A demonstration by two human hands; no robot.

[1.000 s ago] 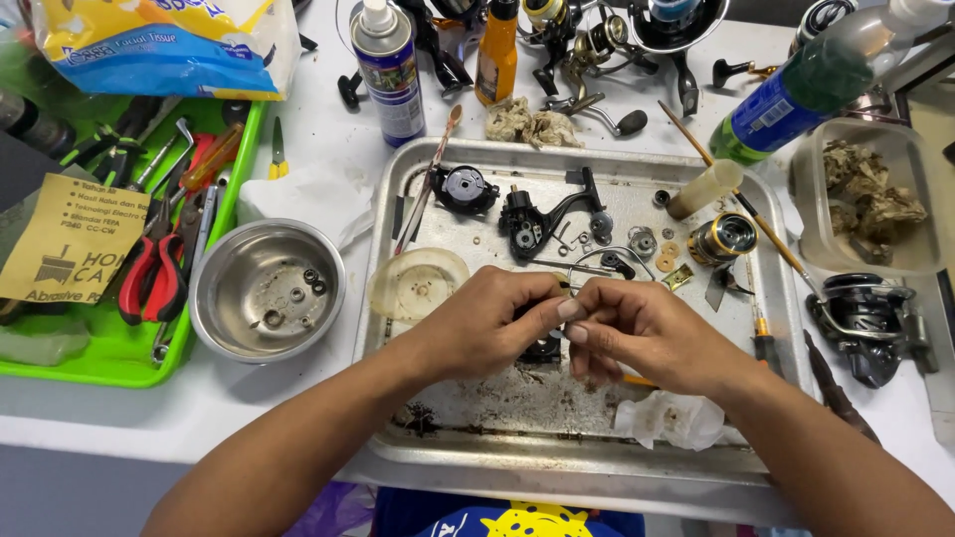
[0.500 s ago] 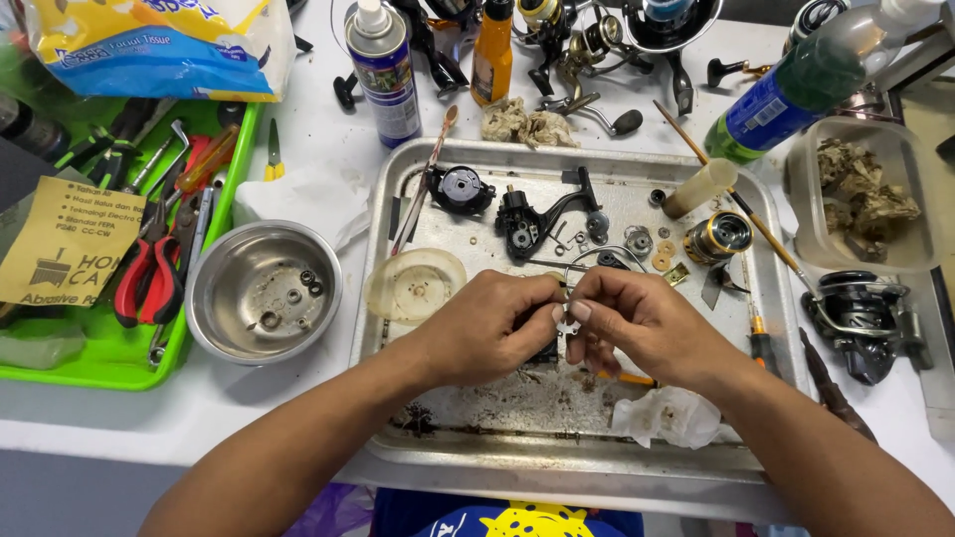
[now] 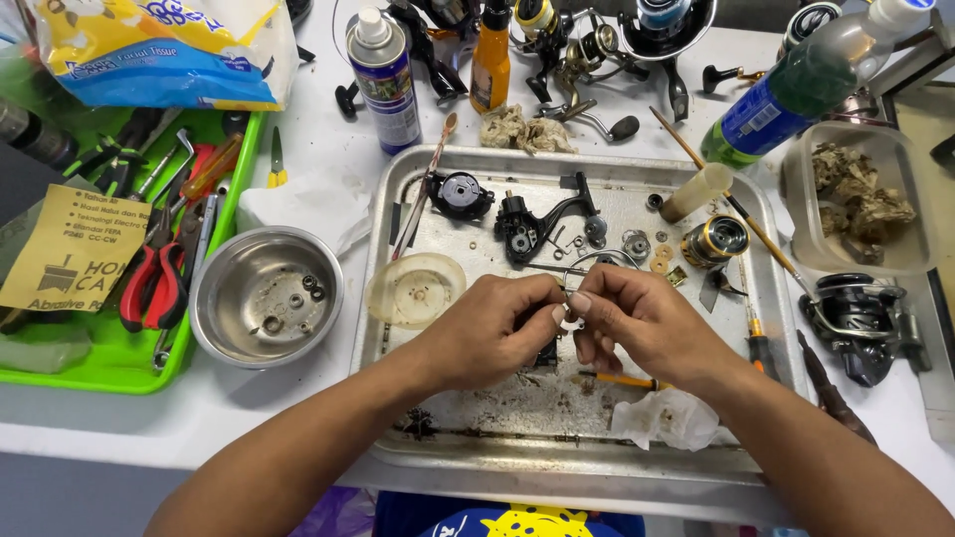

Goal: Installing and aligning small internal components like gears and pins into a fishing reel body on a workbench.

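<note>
Landmark: I place everything against the metal tray [image 3: 398, 179] on the white bench.
Left hand [image 3: 494, 331]: over the tray's middle, fingers curled; I see it pinching one side of a small metal part [image 3: 568, 303].
Right hand [image 3: 637, 323]: just beside the left, fingertips meeting it, pinching the same part from the other side.
Small metal part: held above the tray's centre, mostly hidden between the fingertips; its exact shape I cannot tell.
Handling: I judge it light, stiff and likely greasy, so slippery; best gripped at its edges with fingertips, kept low over the tray.
Steel bowl [image 3: 265, 295]: left of the tray, holding washers.
Black reel body [image 3: 525, 227]: on the tray's far half.
Crumpled tissue [image 3: 665, 418]: on the tray's near right corner.
</note>
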